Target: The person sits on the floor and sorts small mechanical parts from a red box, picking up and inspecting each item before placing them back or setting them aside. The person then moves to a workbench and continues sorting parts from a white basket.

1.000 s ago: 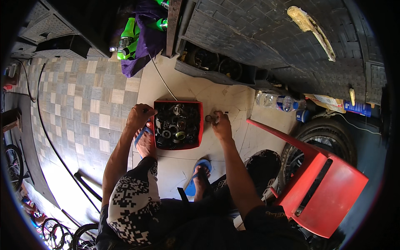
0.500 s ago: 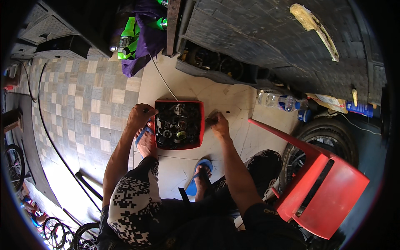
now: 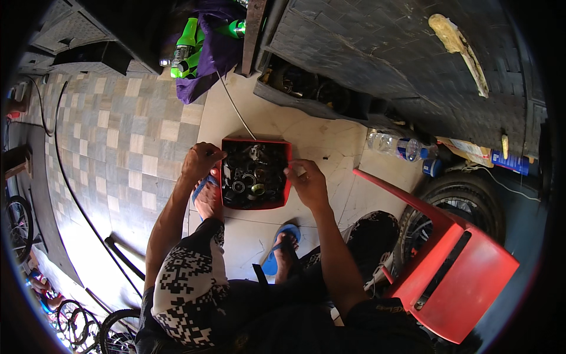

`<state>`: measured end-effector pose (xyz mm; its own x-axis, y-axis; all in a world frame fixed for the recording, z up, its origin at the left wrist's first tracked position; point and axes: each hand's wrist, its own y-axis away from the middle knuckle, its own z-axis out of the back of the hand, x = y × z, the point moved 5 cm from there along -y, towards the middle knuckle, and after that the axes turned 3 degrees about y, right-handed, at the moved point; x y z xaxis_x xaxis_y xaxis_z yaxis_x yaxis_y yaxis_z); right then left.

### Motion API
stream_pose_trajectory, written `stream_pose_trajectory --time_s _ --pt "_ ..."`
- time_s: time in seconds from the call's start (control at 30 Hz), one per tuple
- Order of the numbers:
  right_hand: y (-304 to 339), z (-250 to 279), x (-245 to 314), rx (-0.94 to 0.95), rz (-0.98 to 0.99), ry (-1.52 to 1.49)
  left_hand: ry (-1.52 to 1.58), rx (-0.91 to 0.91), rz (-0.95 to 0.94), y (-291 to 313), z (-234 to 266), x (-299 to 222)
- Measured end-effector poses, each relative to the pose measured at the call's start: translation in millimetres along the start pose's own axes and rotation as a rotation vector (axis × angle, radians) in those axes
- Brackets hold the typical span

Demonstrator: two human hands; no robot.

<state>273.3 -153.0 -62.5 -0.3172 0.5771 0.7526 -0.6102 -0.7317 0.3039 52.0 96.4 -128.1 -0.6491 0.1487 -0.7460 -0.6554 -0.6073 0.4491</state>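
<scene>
A red box [image 3: 272,207], filled with dark metal and black parts, stands on the floor between my feet. Several ring-shaped pieces [image 3: 238,186] lie among the parts, one with a yellow-green rim [image 3: 257,189]. My left hand [image 3: 199,161] is at the box's left rim, fingers drawn together; a dark spot shows between them, too small to name. At the right rim is my right hand [image 3: 310,184], thumb and forefinger apart, tips at the edge, nothing visible between them. A thin rod [image 3: 236,111] slants up from the box's far edge.
A small dark piece [image 3: 325,158] lies on the tiles right of the box. A red plastic chair [image 3: 466,277] and tyres [image 3: 492,203] stand at the right. Clear bottles [image 3: 394,145] lie farther back. Green bottles [image 3: 186,44] sit with a purple cloth [image 3: 206,68] at the far left.
My right hand has moved left and turned, from over the floor to the box's right rim. The left hand stays by the left rim. The view has shifted slightly.
</scene>
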Motion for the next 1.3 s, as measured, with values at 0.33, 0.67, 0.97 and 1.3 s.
stream_pose_trajectory --time_s 0.33,0.67,0.97,1.3 --pt "12.6 -66.8 -117.7 0.351 -0.346 -0.152 -0.299 -0.123 0.061 15.7 -13.6 -8.5" --pt "5.9 -67.7 -107.1 0.393 -0.022 0.057 -0.528 0.248 0.009 20.1 -30.2 -4.1" --pt "5.4 -65.0 -108.1 0.332 -0.028 -0.087 -0.379 0.078 0.0 41.8 -33.4 -7.4" --pt "-40.3 -63.2 -66.4 0.315 -0.417 -0.852 -0.256 -0.134 0.074 61.5 1.8 -15.3"
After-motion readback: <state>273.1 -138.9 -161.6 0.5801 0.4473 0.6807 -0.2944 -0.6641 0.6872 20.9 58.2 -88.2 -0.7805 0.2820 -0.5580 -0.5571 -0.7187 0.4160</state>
